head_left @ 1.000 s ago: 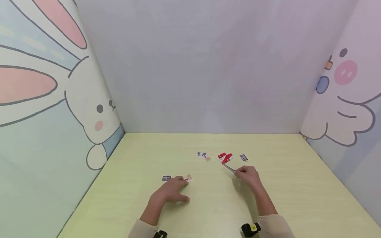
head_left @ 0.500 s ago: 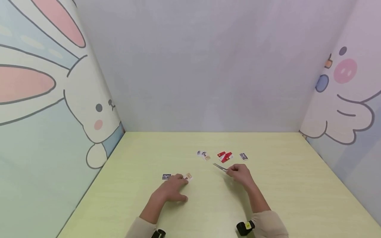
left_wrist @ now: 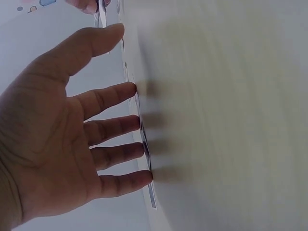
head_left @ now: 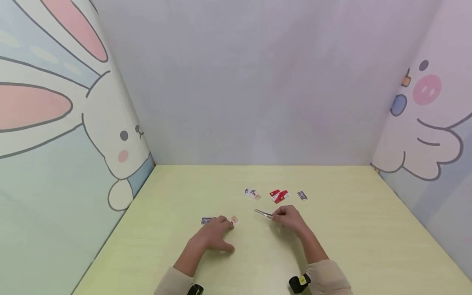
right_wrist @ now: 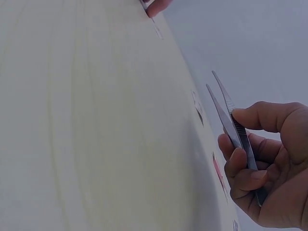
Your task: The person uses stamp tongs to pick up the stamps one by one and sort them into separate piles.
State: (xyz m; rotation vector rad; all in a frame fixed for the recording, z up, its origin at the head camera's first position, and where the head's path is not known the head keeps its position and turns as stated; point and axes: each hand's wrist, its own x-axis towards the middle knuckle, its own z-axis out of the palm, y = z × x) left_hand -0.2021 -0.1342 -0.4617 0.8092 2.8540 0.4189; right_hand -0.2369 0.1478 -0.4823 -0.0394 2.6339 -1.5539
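My right hand (head_left: 289,218) holds metal tweezers (head_left: 263,213) between thumb and curled fingers, tips pointing left. In the right wrist view the tweezers (right_wrist: 230,120) have their two tips apart, with nothing between them. My left hand (head_left: 213,237) lies spread, its straight fingertips touching small cards on the table; one dark-printed card (head_left: 206,220) shows at its left, and a white-and-tan card (head_left: 234,220) beside the index finger. Part of this row is hidden under the fingers. In the left wrist view the left hand (left_wrist: 72,130) meets the cards edge-on.
Farther back lie a fan of white cards (head_left: 252,193), several red-and-white cards (head_left: 279,196) and a single dark-printed card (head_left: 302,195). They rest flat on the pale yellow table (head_left: 184,184). A grey panel (head_left: 258,82) stands behind it, with cartoon-printed side walls.
My right hand has drawn left with the tweezers, away from the red cards and towards the left hand. The left hand stays practically where it was.
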